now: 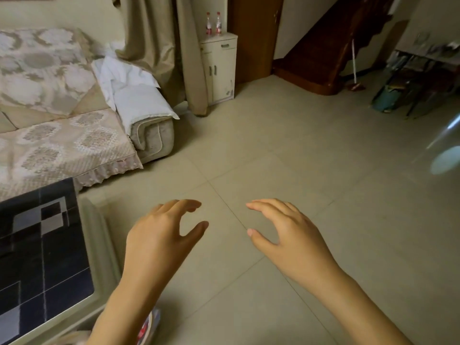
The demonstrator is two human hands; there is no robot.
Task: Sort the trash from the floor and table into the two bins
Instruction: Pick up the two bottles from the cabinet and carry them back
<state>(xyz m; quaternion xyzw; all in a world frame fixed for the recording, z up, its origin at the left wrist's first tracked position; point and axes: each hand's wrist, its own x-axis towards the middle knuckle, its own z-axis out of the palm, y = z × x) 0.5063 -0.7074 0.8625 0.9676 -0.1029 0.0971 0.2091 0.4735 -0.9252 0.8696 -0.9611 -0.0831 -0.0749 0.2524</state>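
Observation:
My left hand [161,232] and my right hand [286,232] hover side by side over the beige tiled floor [286,150], palms down, fingers spread and slightly curled. Neither holds anything. A small red and white object [146,329] lies on the floor beneath my left forearm, mostly hidden, and I cannot tell what it is. The coffee table [44,257], with a dark checkered top and a pale rim, fills the lower left. No bin is in view.
A sofa [62,135] with a lace cover stands at the left, white cloth [129,85] on its arm. Behind it hang curtains [169,51] beside a small white cabinet [220,68] bearing two bottles [213,23]. A wooden staircase [323,61] and a cluttered shelf [420,80] stand at the back right.

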